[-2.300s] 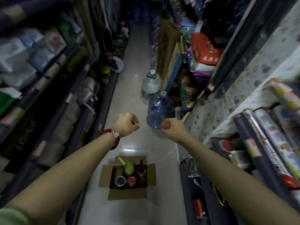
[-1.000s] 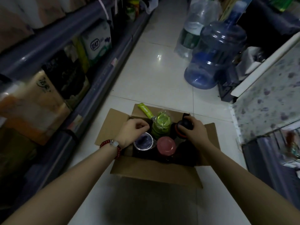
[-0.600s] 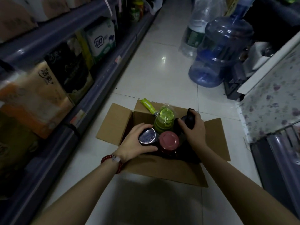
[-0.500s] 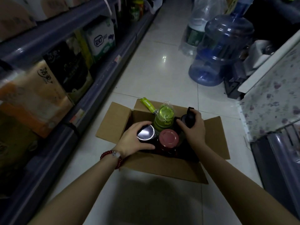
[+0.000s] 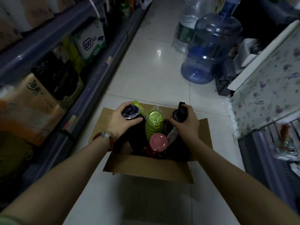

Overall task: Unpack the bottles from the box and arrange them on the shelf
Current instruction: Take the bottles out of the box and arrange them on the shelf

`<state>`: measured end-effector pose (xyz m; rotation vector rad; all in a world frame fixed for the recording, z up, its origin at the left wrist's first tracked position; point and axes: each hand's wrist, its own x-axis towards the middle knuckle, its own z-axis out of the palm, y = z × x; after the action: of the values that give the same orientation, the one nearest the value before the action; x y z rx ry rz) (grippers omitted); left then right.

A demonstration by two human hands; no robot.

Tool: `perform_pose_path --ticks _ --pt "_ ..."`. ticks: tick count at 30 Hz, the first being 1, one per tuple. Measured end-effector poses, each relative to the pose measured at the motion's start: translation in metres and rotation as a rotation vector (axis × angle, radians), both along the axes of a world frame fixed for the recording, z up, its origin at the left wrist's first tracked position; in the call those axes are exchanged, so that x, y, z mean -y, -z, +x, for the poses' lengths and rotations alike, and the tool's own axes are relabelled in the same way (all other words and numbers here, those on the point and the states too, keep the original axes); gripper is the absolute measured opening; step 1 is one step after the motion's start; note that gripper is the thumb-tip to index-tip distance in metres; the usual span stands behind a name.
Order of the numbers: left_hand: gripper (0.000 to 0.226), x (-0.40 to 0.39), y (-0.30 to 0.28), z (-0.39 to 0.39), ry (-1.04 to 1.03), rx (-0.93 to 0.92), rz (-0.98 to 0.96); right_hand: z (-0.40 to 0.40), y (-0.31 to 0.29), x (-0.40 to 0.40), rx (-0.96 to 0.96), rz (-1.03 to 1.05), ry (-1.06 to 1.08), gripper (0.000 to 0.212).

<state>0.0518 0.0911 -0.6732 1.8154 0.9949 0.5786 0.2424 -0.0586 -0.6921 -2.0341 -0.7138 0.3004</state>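
An open cardboard box (image 5: 146,166) sits on the tiled aisle floor. My left hand (image 5: 119,122) grips a dark bottle with a shiny lid (image 5: 130,112), raised partly above the box. My right hand (image 5: 186,125) is closed round a black bottle with a loop cap (image 5: 179,113), also lifted. A green bottle (image 5: 154,123) in plastic wrap and a pink-lidded bottle (image 5: 158,142) stand in the box between my hands. A green strip (image 5: 138,105) pokes up behind the dark bottle.
Shelving (image 5: 48,43) with tissue packs runs along the left. Two large water jugs (image 5: 211,44) stand on the floor ahead right. A patterned panel (image 5: 267,88) and a low shelf (image 5: 276,151) are on the right.
My arms came down from chest height to the box. Both hands closed on bottles and have since lifted them upward out of the box.
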Motion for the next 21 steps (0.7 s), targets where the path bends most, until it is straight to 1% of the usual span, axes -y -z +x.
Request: perform_pose_path --ticks 4,8,14,18,21 --pt "0.067 0.005 -0.071 0.014 0.017 -0.051 -0.002 0.000 -0.072 0.003 -0.059 0.009 0.048 0.065" --pt "0.070 0.008 -0.156 0.020 0.026 -0.076 -0.015 0.003 -0.170 0.007 -0.086 -0.012 0.054 0.064" --pt "0.069 0.013 -0.324 0.038 0.054 -0.100 0.012 0.012 -0.337 0.012 -0.100 0.003 0.064 0.059" --pt "0.067 0.017 -0.441 0.062 0.091 -0.095 0.048 0.020 -0.455 0.018 -0.060 0.031 0.029 0.053" --pt "0.068 0.023 -0.523 0.082 0.131 -0.079 0.090 0.032 -0.536 0.021 -0.021 0.053 0.014 0.054"
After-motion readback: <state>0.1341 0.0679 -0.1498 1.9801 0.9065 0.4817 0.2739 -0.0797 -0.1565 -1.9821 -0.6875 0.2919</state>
